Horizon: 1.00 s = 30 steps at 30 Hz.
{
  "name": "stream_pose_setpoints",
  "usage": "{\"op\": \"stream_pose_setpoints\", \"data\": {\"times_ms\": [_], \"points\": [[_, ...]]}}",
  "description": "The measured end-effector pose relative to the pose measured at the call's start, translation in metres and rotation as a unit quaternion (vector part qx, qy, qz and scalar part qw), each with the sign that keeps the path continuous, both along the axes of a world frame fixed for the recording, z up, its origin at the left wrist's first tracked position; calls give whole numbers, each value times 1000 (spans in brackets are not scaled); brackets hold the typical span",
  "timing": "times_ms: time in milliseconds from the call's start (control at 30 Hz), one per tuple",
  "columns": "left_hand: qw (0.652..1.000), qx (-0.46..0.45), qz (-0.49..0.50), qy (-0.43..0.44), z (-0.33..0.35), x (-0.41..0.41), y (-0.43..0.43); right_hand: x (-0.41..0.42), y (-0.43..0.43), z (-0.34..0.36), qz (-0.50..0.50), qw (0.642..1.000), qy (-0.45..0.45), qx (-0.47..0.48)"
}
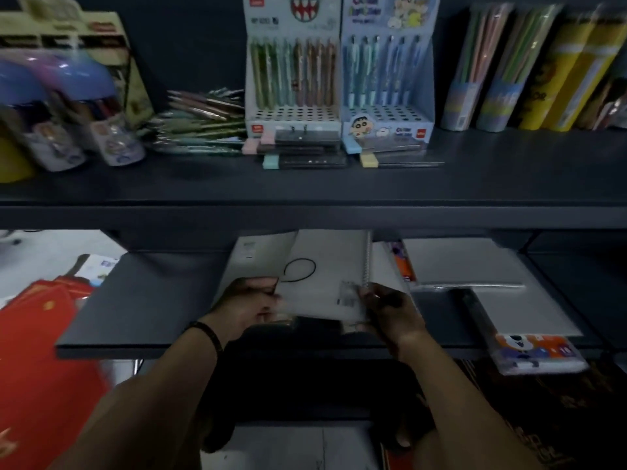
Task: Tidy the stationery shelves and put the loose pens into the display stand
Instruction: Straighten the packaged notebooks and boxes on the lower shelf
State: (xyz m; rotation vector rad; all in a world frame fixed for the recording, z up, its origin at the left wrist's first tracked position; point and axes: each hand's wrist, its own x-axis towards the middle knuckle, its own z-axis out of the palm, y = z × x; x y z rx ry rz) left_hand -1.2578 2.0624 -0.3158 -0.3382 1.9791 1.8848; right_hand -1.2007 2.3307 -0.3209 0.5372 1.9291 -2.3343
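On the lower shelf my left hand and my right hand hold a grey spiral notebook by its near corners, above a stack of similar notebooks. A black elastic loop lies on its cover. On the upper shelf a heap of loose pens lies left of two cardboard display stands. The left display stand holds green and brown pens, and the right display stand holds blue ones.
Flat boxes with pastel erasers lie in front of the stands. Packs of coloured tubes lean at the upper right, bottles and a blue-lidded item stand at the upper left. Wrapped grey notebooks and red cards flank my hands.
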Motion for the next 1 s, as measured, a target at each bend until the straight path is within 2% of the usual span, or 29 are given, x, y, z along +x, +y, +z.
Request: {"op": "stream_pose_setpoints", "data": {"times_ms": [167,267,367,467,533,600,700,833,1000], "points": [[997,-28,72,0,-22,-2,-38,-17,-37,-6,48,998,-18,-24],[994,-36,98,18,-24,-2,-57,-23,-58,-10,100,995,7,-21],[988,-122,91,31,-26,-12,-76,-30,-76,-20,121,992,46,-11],[981,-158,101,44,-32,-23,-90,-38,-90,-29,106,993,56,-12],[981,-167,75,58,-35,-27,-95,-42,-99,-33,109,991,71,19],[980,-187,6,71,-36,-30,-99,-47,-108,-34,117,987,87,74],[950,-290,-66,96,-34,-28,-99,-58,-119,-41,118,974,111,157],[907,-393,-95,117,-34,-29,-94,-66,-123,-51,135,946,143,257],[908,-400,-107,68,-37,-34,-91,-71,-124,-59,131,930,123,321]]}}
